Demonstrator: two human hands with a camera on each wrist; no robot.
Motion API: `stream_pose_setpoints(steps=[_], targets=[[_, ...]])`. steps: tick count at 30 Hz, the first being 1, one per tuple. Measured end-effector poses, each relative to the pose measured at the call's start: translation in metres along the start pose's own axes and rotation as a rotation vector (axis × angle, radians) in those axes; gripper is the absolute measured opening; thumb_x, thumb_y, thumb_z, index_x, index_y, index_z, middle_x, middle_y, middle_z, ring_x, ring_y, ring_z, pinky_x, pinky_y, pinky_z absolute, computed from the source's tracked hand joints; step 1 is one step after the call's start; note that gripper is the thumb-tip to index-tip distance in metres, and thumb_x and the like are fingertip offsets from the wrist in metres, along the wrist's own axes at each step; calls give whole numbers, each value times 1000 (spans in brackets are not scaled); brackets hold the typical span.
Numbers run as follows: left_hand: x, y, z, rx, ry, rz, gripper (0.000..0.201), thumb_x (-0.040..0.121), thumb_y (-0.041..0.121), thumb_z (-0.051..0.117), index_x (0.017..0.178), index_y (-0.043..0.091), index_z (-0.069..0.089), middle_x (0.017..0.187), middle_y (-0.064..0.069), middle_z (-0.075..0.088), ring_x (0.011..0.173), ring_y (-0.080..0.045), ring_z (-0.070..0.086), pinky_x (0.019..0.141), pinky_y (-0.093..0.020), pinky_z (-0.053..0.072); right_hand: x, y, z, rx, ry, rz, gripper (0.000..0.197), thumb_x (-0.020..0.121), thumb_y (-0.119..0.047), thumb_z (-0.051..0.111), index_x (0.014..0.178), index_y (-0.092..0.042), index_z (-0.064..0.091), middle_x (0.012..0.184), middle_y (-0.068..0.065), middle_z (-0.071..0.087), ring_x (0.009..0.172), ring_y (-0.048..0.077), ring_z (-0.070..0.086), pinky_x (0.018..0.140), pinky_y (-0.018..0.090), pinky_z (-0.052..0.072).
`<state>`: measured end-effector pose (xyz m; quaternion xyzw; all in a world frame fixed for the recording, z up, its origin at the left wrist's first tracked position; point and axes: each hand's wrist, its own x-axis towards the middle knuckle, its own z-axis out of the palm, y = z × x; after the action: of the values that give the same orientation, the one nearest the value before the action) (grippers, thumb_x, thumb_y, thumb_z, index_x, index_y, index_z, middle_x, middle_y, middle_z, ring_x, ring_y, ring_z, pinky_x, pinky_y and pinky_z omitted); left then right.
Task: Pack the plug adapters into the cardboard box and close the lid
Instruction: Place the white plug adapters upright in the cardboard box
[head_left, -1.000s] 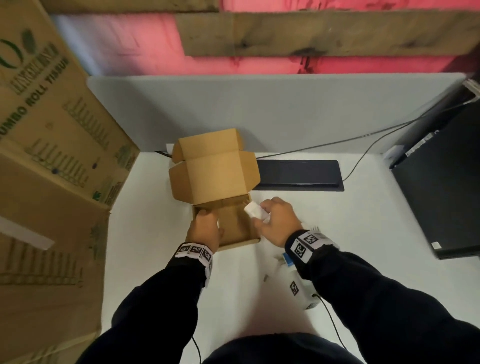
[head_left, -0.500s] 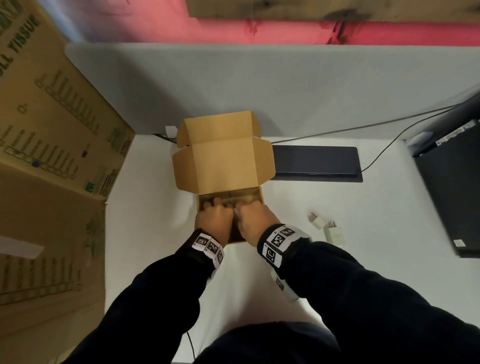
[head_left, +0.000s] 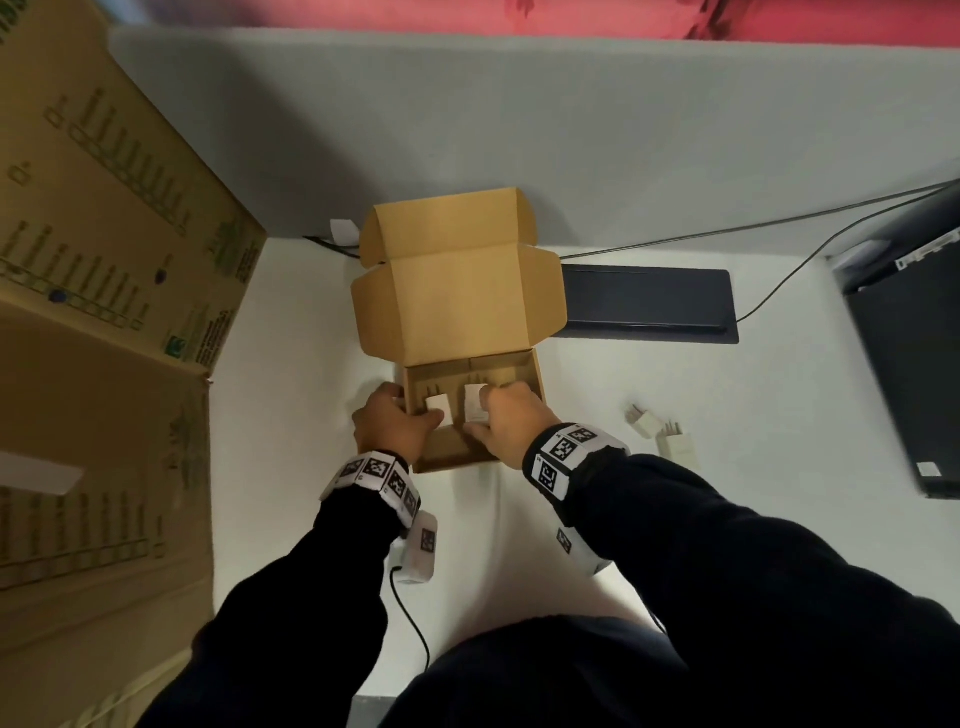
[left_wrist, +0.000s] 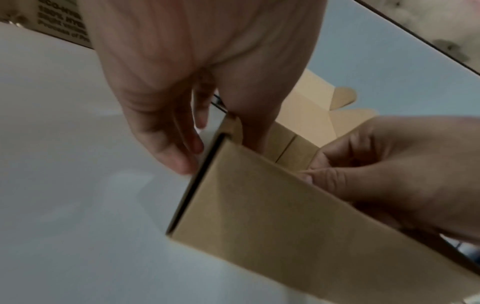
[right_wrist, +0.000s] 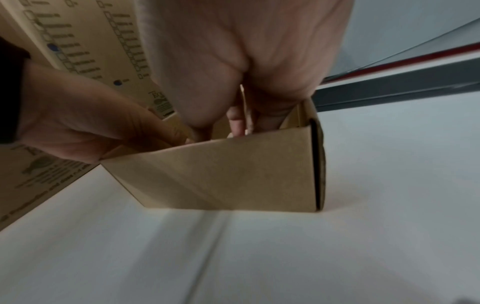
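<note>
A small cardboard box (head_left: 535, 374) stands on the white table with its lid (head_left: 462, 296) raised at the back. Two white plug adapters lie inside: one (head_left: 437, 404) at the left, one (head_left: 474, 408) beside it. My left hand (head_left: 410, 410) grips the box's left wall, fingers (left_wrist: 182, 156) outside and thumb inside. My right hand (head_left: 483, 415) reaches into the box and pinches the right-hand adapter. The wrist views show only the box's outer walls (left_wrist: 272, 216) (right_wrist: 221, 174), so the adapters are hidden there. Two more adapters (head_left: 641, 421) (head_left: 678, 446) lie on the table to the right.
A large printed carton (head_left: 104, 312) stands along the left. Behind the box lies a flat black device (head_left: 649, 304) with a cable (head_left: 727, 231) running right. A black case (head_left: 909, 364) fills the right edge. A grey partition (head_left: 519, 130) closes the back.
My right hand carried a white adapter from beside the box down into it. My left hand shifted from inside the box to its left wall. The view tilted downward.
</note>
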<state>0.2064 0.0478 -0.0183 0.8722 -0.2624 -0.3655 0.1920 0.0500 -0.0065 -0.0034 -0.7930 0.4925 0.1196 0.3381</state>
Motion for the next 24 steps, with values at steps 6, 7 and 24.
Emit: stream_pose_setpoints(steps=[6,7,24], targets=[[7,2,6,65,11,65,15,86,29,70,96,18,74,98,-9,76,99,-36,68,88,-37,54,-1,9,7,62,50,-82,38,92,-30,63,127,-14,59,127,7,59,113,29,57,97,38,48],[8,2,7,79,17,69,15,87,29,70,97,18,74,99,-10,76,99,-37,68,87,-37,54,-1,9,7,65,50,-97,41,92,-29,63,129,-14,58,131,6,57,117,28,56,100,38,46],[13,4,18,173,-12,128,17,88,27,65,94,11,66,97,-14,73,98,-42,66,74,-34,45,-1,18,11,71,7,-157,54,93,-21,60,145,-14,47,149,5,49,138,24,41,114,31,28]])
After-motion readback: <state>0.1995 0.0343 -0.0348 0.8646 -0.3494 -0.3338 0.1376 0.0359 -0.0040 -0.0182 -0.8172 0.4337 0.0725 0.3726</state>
